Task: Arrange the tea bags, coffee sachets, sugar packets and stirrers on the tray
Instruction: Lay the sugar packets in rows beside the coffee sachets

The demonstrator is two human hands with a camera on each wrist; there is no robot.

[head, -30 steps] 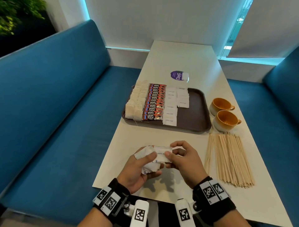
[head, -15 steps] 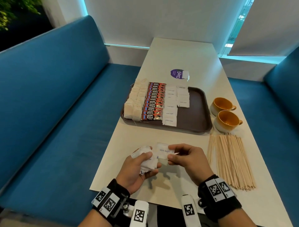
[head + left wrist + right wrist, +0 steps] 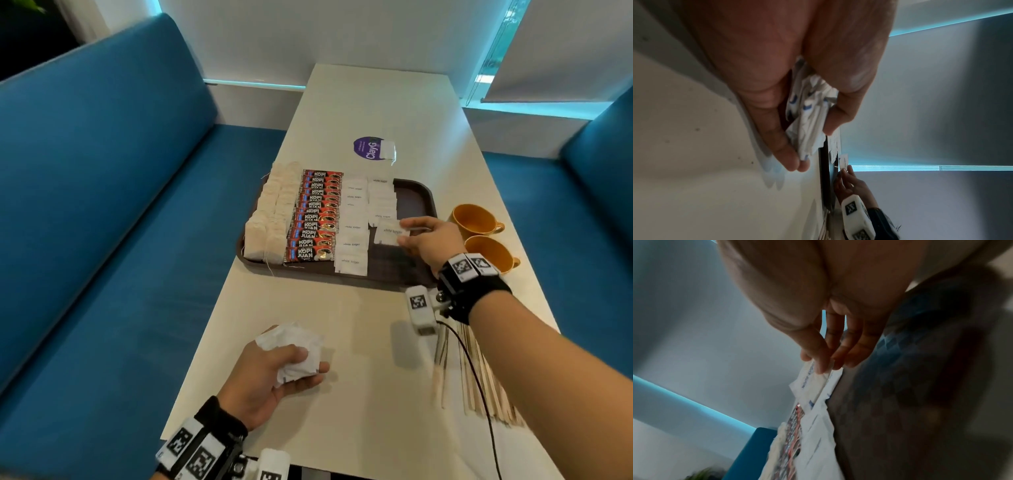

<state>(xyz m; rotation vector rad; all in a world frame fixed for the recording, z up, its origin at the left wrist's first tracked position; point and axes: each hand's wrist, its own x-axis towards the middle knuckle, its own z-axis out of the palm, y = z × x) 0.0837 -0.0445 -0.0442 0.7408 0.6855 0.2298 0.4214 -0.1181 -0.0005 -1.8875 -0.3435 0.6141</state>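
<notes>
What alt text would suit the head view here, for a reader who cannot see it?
The right hand holds a white sugar packet over the brown tray, beside rows of tea bags, coffee sachets and sugar packets. The left hand grips a bunch of packets above the table; wooden stirrers lie off the tray.

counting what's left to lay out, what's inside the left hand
The left hand grips a crumpled bunch of white sugar packets with blue print. Their edges stick out past the fingers; the palm and fingers cover the rest, so the number cannot be counted.
</notes>
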